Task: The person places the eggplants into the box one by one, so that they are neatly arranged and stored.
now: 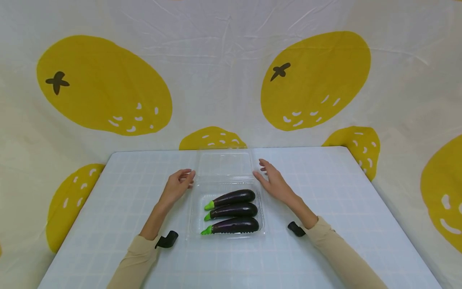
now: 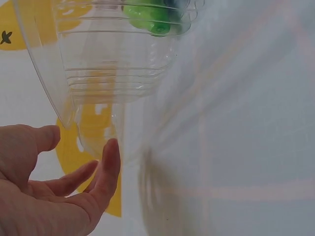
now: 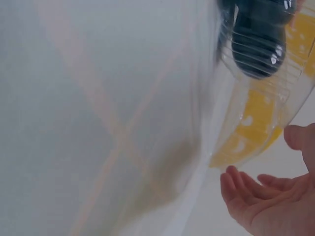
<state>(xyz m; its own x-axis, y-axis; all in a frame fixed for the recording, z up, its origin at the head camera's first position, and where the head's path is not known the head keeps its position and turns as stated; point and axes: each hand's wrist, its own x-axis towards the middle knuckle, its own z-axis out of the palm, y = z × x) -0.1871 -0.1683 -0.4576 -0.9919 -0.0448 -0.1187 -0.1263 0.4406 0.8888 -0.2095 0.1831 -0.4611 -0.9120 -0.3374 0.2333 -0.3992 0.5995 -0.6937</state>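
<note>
Three dark purple eggplants [image 1: 234, 210] with green stem ends lie side by side in a clear plastic clamshell container [image 1: 225, 237]. Its transparent lid [image 1: 224, 163] is folded back, away from the person. At the lid's left edge is my left hand [image 1: 178, 184], fingers loosely bent and holding nothing. My right hand [image 1: 273, 181] is by the lid's right edge, thumb and fingers spread apart. In the left wrist view a green stem end [image 2: 152, 18] shows through the ribbed container wall. The right wrist view shows the rounded dark end of an eggplant [image 3: 258, 46].
A pale checked cloth covers the table [image 1: 325, 249]. Behind it hangs a white curtain [image 1: 216, 80] printed with large yellow fruits. Black wrist mounts, one at the left sleeve [image 1: 167, 239] and one at the right [image 1: 296, 229], sit close over the table.
</note>
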